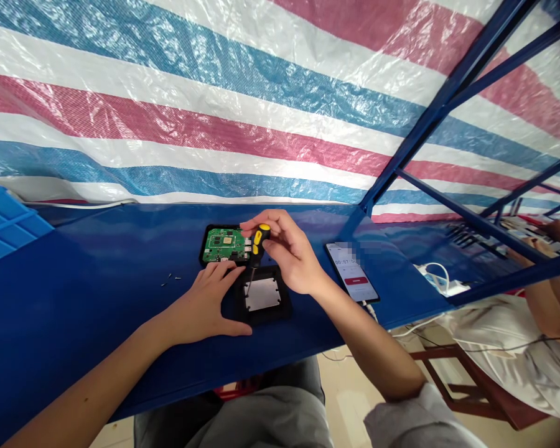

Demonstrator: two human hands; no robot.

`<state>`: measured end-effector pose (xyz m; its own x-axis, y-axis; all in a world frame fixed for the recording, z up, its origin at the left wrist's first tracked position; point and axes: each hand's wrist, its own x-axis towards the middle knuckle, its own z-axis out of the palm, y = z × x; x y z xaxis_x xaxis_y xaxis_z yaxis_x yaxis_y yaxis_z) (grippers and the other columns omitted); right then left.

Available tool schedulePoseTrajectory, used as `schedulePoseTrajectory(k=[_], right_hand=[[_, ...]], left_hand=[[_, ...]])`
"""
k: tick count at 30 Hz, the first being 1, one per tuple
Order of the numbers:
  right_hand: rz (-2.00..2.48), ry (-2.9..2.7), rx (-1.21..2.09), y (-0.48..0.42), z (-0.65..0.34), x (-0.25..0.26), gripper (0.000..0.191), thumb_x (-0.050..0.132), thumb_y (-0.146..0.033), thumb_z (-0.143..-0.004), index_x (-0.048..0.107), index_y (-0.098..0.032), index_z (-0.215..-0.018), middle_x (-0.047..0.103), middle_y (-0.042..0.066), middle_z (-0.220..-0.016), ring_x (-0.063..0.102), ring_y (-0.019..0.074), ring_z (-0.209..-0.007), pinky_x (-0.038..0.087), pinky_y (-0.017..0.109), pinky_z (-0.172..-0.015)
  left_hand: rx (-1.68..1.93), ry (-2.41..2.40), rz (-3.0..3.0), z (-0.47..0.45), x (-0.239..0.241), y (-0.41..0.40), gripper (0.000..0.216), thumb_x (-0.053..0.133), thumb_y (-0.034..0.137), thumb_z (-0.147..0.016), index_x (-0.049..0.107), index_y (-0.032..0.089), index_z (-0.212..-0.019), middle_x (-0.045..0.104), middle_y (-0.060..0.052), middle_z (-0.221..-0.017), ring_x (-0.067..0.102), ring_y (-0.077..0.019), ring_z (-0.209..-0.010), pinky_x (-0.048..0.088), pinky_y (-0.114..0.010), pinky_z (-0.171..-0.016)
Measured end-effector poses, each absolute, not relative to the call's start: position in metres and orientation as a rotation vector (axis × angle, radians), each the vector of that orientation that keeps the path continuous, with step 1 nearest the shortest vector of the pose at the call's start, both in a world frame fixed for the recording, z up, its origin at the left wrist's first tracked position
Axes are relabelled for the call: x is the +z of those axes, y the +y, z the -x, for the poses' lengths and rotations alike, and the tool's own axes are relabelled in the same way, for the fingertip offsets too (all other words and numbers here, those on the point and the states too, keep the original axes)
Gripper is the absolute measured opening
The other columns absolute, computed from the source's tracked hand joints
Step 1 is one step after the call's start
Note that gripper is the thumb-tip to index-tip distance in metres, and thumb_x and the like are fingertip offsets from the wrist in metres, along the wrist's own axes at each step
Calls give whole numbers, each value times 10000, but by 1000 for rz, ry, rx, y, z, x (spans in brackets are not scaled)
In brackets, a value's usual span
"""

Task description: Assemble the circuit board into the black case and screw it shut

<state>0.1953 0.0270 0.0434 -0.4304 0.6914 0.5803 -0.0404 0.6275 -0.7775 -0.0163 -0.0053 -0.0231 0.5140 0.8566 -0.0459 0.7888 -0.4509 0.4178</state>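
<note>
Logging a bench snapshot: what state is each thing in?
Right hand: fingers closed on screwdriver
Screwdriver: handle up, tip down at metal plate; contact unclear
Left hand: spread at black cover's left side; grip unclear
Black cover: lying flat
Metal plate: lying within cover
Circuit board: exposed, in black case
Screws: loose on table
Phone: face up, screen lit, cable attached

Bare left hand [208, 305] and bare right hand [292, 249], bare forearms [359, 336], one small spot on the left, loose grey sleeve [415, 418] ending near the right elbow — creased grey shirt [273, 423], darker trousers [305, 376]
</note>
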Motion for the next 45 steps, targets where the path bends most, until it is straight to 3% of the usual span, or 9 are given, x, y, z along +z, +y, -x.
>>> schedulePoseTrajectory(k=[6, 10, 14, 17, 22, 27, 32, 39, 45], right_hand=[[631, -1849, 634, 26, -192, 46, 177, 688, -274, -871, 650, -250, -1042, 671, 50, -1152, 645, 195, -1093, 541, 383, -970], [603, -1830, 782, 27, -193, 43, 268, 586, -237, -931, 602, -270, -1197, 693, 37, -1120, 673, 170, -1030, 572, 356, -899], [488, -1795, 937, 28, -194, 39, 292, 436, -148, -957, 516, -264, -1212, 651, 48, -1250, 651, 180, -1155, 534, 413, -1004], [561, -1845, 777, 27, -194, 42, 220, 506, -173, -942, 574, -250, -1137, 623, 66, -1287, 596, 203, -1234, 504, 418, -1036], [631, -1883, 576, 27, -193, 47, 232, 642, -223, -890, 645, -263, -1119, 672, 50, -1100, 647, 193, -1036, 558, 371, -903], [570, -1862, 791, 28, -195, 40, 314, 420, -152, -973, 542, -259, -1242, 651, 56, -1209, 646, 179, -1104, 555, 384, -947], [619, -1851, 627, 28, -192, 42, 183, 638, -248, -896, 626, -233, -1078, 661, 51, -1106, 641, 186, -1062, 541, 361, -946], [560, -1803, 855, 27, -192, 42, 259, 470, -161, -933, 560, -222, -1168, 668, 71, -1192, 644, 182, -1158, 546, 365, -982], [636, -1858, 603, 27, -192, 48, 158, 662, -246, -873, 661, -231, -1030, 675, 44, -1068, 649, 179, -1020, 538, 336, -928]], left_hand=[[234, 1379, -2374, 17, -25, -5, 1090, 598, 844, -654, 337, 244, -1526, 320, -136, -1563, 231, -454, -1436, 363, -586, -1096], [236, 1374, -2365, 16, -23, -5, 1093, 608, 841, -651, 342, 241, -1525, 316, -139, -1568, 232, -451, -1440, 361, -586, -1100], [197, 1370, -2355, 14, -19, -5, 1122, 585, 855, -662, 318, 200, -1534, 281, -171, -1580, 200, -454, -1450, 338, -611, -1107], [166, 1378, -2348, 14, -18, -6, 1141, 573, 864, -664, 297, 191, -1543, 250, -174, -1595, 166, -458, -1461, 324, -623, -1112], [184, 1388, -2349, 14, -19, -6, 1143, 595, 857, -647, 336, 181, -1530, 284, -171, -1586, 184, -479, -1453, 349, -634, -1095], [189, 1378, -2351, 15, -19, -6, 1130, 600, 852, -653, 327, 199, -1535, 288, -162, -1585, 193, -462, -1455, 343, -616, -1111], [237, 1371, -2387, 19, -32, -3, 1113, 596, 843, -670, 302, 218, -1543, 300, -144, -1577, 213, -442, -1449, 343, -594, -1118], [361, 1368, -2445, 19, -44, -2, 1090, 609, 840, -663, 332, 234, -1525, 361, -149, -1534, 267, -428, -1422, 360, -593, -1098], [429, 1409, -2450, 17, -44, -5, 1054, 609, 842, -660, 360, 273, -1512, 380, -118, -1532, 286, -423, -1417, 372, -564, -1093]])
